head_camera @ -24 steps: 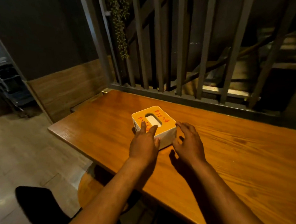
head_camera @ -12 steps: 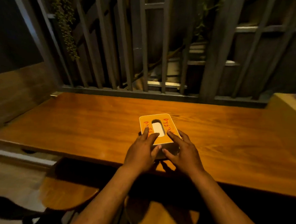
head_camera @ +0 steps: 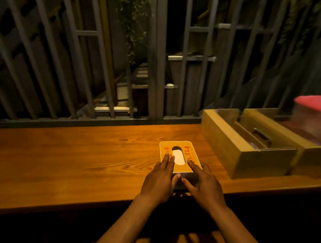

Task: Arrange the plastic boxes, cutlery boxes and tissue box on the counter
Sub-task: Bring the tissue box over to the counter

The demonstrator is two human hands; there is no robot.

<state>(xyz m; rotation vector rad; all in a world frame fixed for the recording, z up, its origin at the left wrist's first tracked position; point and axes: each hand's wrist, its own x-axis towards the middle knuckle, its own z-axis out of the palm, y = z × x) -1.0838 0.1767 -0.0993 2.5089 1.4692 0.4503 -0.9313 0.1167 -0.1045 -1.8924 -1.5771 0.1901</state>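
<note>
Here, centre frame: tissue box [head_camera: 179, 154] w/ orange lid, red print and an oval slot showing white tissue, flat on the counter [head_camera: 73, 160], just right of mid frame and near the counter's front edge. Both hands on it from the near side. Left hand [head_camera: 160, 181]: fingers [head_camera: 166, 159] spread and laid flat on the lid's left part, tips beside the slot; thumb pressed against the box's near wall. Right hand [head_camera: 203, 182]: fingers likewise extended, index on the lid's lower right corner, thumb at the near wall, almost meeting the left thumb. Neither hand curled round the box; palms open, resting/pressing, no real grasp visible. Box upright, base on the wood.

Right of frame: two wooden cutlery boxes [head_camera: 238, 146] side by side, near the tissue box but not touching it, back ends by the railing [head_camera: 100, 68]. Contents dim; something metal inside the left one, can't tell what. Far right edge: pink-lidded plastic box [head_camera: 314, 119], blurred, sitting in or on the right-hand wooden box — can't tell which.
</note>
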